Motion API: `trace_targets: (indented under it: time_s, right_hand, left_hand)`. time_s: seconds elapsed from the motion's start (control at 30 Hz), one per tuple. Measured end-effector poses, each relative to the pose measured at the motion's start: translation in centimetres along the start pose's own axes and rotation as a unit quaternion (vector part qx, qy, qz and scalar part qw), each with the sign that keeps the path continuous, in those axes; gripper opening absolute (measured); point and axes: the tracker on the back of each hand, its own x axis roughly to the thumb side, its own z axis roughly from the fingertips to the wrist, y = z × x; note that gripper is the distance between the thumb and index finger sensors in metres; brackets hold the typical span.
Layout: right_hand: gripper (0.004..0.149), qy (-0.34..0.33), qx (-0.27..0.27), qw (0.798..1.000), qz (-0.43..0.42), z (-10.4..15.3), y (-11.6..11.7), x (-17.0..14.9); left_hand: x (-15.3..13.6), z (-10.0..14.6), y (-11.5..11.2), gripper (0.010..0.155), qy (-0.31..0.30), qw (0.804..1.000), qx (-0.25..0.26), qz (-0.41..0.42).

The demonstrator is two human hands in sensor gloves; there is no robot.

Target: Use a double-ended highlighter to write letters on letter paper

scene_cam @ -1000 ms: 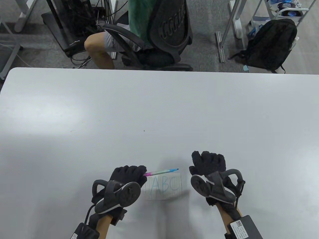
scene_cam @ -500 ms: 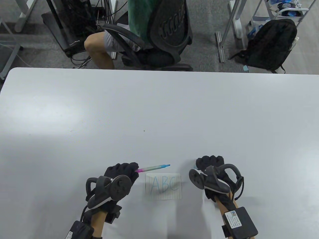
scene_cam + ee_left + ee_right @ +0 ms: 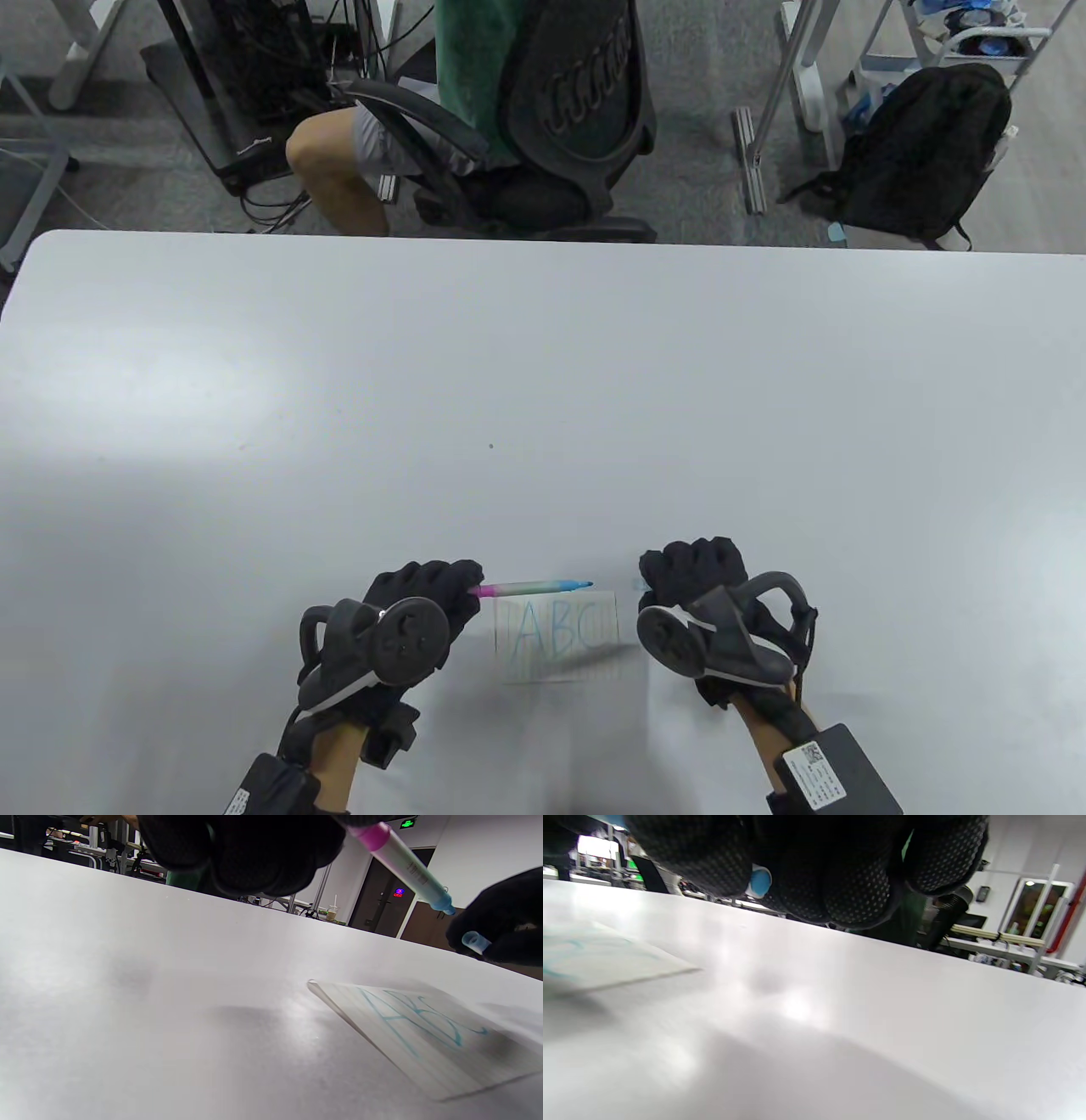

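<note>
A small sheet of lined letter paper [image 3: 560, 641] lies near the table's front edge with "ABC" written on it in blue; it also shows in the left wrist view [image 3: 424, 1035]. My left hand [image 3: 428, 590] grips the pink end of the double-ended highlighter [image 3: 530, 587], whose uncapped blue tip points right above the paper's far edge [image 3: 407, 870]. My right hand [image 3: 691, 569], just right of the paper, holds the clear blue cap [image 3: 475, 941] in curled fingers, its blue end peeking between them [image 3: 760, 882]. Tip and cap are a short gap apart.
The white table [image 3: 543, 382] stretches wide beyond the paper. Past its far edge a person sits in a black office chair [image 3: 560, 110]. A black backpack [image 3: 925, 153] stands on the floor at the back right.
My left hand drew back left, then levelled the highlighter over the paper's top edge. My right hand moved down and left toward the pen's blue tip.
</note>
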Motion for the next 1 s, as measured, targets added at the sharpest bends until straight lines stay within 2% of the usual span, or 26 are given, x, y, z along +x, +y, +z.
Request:
trace_targets:
  time_s: [0.13, 0.8, 0.9, 1.0]
  right_hand:
    - [0.052, -0.012, -0.01, 1.0, 0.009, 0.2, -0.3, 1.2]
    - [0.051, -0.024, -0.024, 0.999, -0.021, 0.7, -0.5, 2.2]
    - [0.051, -0.037, -0.033, 0.998, -0.035, 0.7, -0.7, 2.7]
    - [0.052, -0.06, -0.053, 0.997, 0.0, 1.3, -0.6, 3.1]
  left_hand:
    - [0.6, 0.1, 0.0, 0.05, -0.011, 1.0, -0.002, -0.003]
    - [1.1, 0.1, -0.5, 0.05, -0.022, 1.0, -0.01, -0.003]
    - [1.7, 0.0, -0.8, 0.05, -0.031, 0.999, -0.025, -0.005]
    - [2.1, 0.0, -1.0, 0.051, -0.033, 0.998, -0.023, -0.037]
